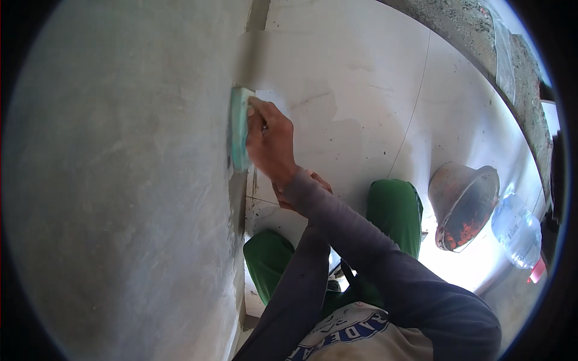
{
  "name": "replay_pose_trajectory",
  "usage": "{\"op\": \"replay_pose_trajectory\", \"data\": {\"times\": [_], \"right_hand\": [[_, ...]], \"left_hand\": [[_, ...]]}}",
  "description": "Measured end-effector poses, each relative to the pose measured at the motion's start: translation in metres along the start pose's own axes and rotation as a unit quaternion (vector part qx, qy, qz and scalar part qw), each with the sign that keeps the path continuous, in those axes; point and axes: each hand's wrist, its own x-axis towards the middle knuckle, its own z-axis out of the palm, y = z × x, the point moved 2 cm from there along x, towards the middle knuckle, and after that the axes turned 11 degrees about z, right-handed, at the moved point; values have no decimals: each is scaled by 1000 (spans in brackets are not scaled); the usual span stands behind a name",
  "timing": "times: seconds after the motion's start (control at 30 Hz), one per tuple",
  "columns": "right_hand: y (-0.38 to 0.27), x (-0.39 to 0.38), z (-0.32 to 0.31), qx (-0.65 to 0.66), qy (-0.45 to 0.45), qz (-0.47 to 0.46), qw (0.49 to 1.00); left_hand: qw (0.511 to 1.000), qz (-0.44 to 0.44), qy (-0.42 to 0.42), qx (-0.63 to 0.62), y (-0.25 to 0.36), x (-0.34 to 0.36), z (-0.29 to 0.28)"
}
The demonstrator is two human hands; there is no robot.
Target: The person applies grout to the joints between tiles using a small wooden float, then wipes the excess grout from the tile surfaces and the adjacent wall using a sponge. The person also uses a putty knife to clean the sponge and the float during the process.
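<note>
My right hand [274, 141] grips a pale green rectangular block [240, 129], possibly a sponge or float. The block stands lengthwise along the foot of the grey plastered wall [132, 150], where a strip of grey mortar [237, 207] meets the floor tiles [337, 78]. Beneath my crossing right forearm lies my left hand [320, 182]. Some of its fingers show on either side of the sleeve, but the forearm hides whether it holds anything.
A mortar-stained bucket [451, 198] with reddish marks sits tilted on the tiles to my right. Beside it is a clear plastic bottle [518, 231] near a small red object [536, 271]. My green-trousered knees [394, 210] frame my arms. Rough concrete [445, 30] borders the far right.
</note>
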Motion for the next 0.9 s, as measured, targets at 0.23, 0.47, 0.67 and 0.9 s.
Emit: {"op": "replay_pose_trajectory", "data": {"times": [0.23, 0.47, 0.67, 0.9], "right_hand": [[10, 71, -5, -73, 26, 41, 996], [-33, 132, -2, 36, 24, 3, 999], [-39, 64, 22, 14, 19, -76, 997], [10, 75, -1, -59, 0, 19, 998]], "left_hand": [[1000, 11, -15, 2, 10, -2, 1], [998, 18, -43, 38, 9, -3, 5], [997, -28, -57, 44, -49, -24, 38], [1000, -2, -29, 10, 10, 6, -7]]}}
